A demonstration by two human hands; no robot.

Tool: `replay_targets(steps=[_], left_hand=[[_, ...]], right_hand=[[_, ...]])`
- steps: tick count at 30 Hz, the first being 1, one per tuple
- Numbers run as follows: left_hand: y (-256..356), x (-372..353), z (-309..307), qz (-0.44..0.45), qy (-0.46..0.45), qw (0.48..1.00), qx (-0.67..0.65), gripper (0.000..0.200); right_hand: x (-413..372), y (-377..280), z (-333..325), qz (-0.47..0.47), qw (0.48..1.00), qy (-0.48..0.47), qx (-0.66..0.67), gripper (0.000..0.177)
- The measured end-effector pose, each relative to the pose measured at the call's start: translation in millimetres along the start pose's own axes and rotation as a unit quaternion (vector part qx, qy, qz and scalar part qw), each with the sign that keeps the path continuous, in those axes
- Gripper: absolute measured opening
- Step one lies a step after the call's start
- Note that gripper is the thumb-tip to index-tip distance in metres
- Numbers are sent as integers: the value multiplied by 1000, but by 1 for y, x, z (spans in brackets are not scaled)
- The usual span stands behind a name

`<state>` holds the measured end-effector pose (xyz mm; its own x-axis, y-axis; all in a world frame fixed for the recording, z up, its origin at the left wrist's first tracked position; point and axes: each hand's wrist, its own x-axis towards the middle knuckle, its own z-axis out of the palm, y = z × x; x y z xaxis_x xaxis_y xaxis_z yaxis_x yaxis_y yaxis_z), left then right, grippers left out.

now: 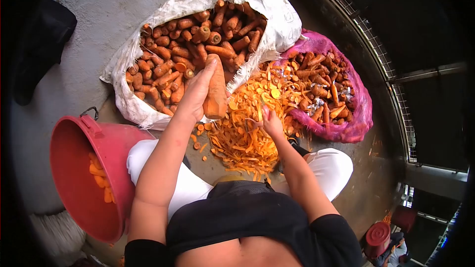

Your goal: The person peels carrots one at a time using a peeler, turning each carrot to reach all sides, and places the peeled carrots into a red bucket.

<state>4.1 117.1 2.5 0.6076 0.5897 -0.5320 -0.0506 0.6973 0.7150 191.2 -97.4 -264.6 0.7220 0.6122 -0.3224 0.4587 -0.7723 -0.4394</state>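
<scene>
My left hand (197, 93) is wrapped round a large carrot (216, 88), held upright in the view above the sack's mouth. Most of its skin is still on, but the lower end shows cut, flat faces. To the right, my right hand (271, 122) is closed on a small pink-handled tool (267, 111); its blade is too blurred to make out. Beneath both hands spreads a heap of orange carrot peelings and round slices (245, 141). A white woven sack (277, 12), full of unpeeled carrots (166, 66), lies open just beyond my left hand.
A pink mesh sack (363, 113) holds carrots and scraps at the right. The red bucket (89, 178), tipped at my left, has several peeled carrots (101, 178) inside. Farther off at lower right are a red container (378, 237) and another person (393, 252).
</scene>
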Motion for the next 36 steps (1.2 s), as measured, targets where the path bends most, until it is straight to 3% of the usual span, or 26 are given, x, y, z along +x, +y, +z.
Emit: replay_targets(steps=[1, 2, 6, 10, 11, 13, 19, 23, 25, 31, 33, 36], left_hand=[[-2, 0, 1, -1, 1, 1000, -6, 47], [-2, 2, 0, 1, 2, 1000, -11, 47], [-6, 9, -7, -59, -8, 998, -6, 47], [-3, 6, -7, -71, -22, 997, -19, 50], [-3, 6, -7, -71, -25, 997, -32, 51], [-8, 9, -12, -68, -38, 995, -64, 50], [-25, 14, -13, -67, -8, 990, -121, 52], [-27, 18, -17, -70, -52, 979, -182, 53], [-15, 11, -10, -97, -31, 975, -195, 58], [-1, 4, -11, -59, -127, 977, -163, 53], [3, 3, -5, -34, -137, 980, -136, 53], [0, 5, 1, -34, -107, 987, -117, 49]], right_hand=[[8, 0, -3, -37, 999, 20, -24, 41], [16, -2, -7, -17, 998, -35, -49, 38], [18, -8, -7, -175, 959, 92, -202, 44], [8, -5, 4, -265, 924, -4, -275, 46], [3, -4, 6, -251, 915, -101, -299, 44], [-8, -1, 14, -217, 934, -78, -274, 42], [-4, -2, 18, -212, 909, -122, -337, 41], [-14, 3, 20, -179, 938, -107, -276, 40], [-15, 7, 24, -179, 943, -99, -264, 36], [-11, 10, 10, -257, 935, -62, -236, 28], [-7, -10, -15, -276, 944, -19, -179, 23], [2, -58, -81, -239, 966, -77, -58, 21]])
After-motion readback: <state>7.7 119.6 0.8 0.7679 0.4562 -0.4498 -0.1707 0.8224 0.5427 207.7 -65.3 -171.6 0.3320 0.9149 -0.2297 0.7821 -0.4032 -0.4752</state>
